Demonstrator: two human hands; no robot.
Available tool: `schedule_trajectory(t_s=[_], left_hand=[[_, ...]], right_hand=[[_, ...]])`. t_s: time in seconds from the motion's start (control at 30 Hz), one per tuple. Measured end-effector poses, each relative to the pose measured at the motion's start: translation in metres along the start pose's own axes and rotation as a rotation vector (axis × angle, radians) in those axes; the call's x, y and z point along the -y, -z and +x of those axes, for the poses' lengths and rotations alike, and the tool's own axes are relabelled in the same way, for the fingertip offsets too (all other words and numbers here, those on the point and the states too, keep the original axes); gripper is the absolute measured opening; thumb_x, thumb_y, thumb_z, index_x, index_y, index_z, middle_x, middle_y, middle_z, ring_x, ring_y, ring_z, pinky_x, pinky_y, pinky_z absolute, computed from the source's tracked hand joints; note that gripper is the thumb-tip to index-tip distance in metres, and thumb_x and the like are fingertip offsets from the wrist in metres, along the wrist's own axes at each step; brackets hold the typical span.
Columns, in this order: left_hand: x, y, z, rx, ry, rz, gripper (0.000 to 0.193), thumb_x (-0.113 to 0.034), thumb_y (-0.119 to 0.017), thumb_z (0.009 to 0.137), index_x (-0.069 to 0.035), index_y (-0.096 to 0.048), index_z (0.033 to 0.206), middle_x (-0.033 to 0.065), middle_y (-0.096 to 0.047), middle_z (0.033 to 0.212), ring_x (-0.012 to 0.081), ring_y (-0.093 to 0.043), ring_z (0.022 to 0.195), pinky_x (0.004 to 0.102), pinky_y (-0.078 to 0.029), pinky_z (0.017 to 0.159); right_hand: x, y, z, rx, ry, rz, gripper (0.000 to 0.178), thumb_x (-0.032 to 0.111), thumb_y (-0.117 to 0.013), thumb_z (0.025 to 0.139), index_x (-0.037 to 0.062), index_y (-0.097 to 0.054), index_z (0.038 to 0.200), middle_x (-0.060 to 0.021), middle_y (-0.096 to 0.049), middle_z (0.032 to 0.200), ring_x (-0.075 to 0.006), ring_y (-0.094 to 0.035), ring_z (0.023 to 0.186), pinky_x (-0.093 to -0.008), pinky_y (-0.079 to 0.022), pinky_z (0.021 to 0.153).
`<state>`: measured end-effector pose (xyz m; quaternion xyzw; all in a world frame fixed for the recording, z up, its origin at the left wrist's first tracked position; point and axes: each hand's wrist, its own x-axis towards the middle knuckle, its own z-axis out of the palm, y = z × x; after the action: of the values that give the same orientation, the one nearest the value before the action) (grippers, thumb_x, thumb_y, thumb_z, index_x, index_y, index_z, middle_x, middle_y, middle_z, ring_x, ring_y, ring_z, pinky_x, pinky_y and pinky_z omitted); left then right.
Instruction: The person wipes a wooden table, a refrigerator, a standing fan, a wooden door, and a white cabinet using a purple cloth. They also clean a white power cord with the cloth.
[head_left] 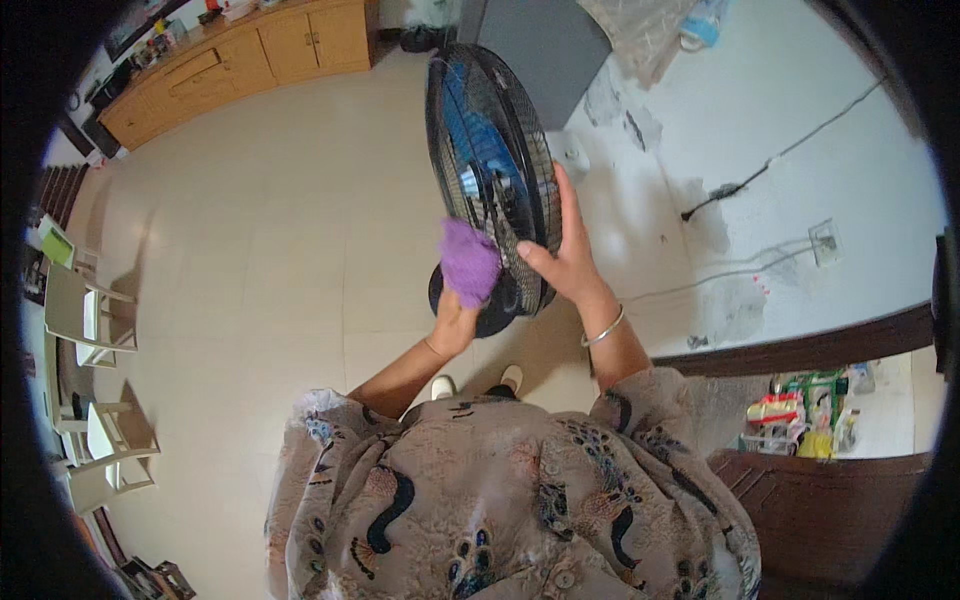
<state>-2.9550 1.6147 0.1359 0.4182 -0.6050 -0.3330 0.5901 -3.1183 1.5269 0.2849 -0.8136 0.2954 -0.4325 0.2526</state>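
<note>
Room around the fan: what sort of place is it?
Probably a home, perhaps a living or dining room: there is a long wooden cabinet, pale chairs on the left, and a fan at the person's hands.

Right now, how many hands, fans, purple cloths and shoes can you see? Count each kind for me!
Hands: 2, left hand and right hand
Fan: 1
Purple cloth: 1
Shoes: 2
Total: 6

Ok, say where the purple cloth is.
Near the head view's centre, the cloth is in the left hand, at the lower left of the fan.
</note>
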Motion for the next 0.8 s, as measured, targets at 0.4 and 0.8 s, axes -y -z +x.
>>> schedule_trajectory(t_s=[0.4, 0.8], left_hand=[[-0.075, 0.006, -0.015, -0.167, 0.627, -1.196, 0.047, -0.033, -0.046, 0.093, -0.003, -0.047, 0.128, 0.0144, -0.056, 0.124, 0.0263, -0.053, 0.115, 0.0399, -0.04, 0.099], [-0.131, -0.011, -0.034, -0.095, 0.623, -1.374, 0.067, -0.054, -0.044, 0.089, -0.006, -0.04, 0.136, 0.0131, -0.043, 0.139, 0.0304, -0.038, 0.128, 0.0483, -0.027, 0.108]], right_hand=[[0.004, 0.03, -0.027, 0.039, -0.008, -0.136, 0.077, 0.024, -0.062, 0.085, -0.0002, -0.019, 0.144, -0.021, -0.027, 0.146, -0.0334, -0.026, 0.135, -0.0399, -0.021, 0.111], [0.02, 0.028, -0.147, 0.041, -0.261, 0.503, 0.064, 0.02, -0.07, 0.082, -0.0019, -0.041, 0.134, -0.0171, -0.044, 0.138, -0.0252, -0.041, 0.128, -0.0359, -0.032, 0.106]])
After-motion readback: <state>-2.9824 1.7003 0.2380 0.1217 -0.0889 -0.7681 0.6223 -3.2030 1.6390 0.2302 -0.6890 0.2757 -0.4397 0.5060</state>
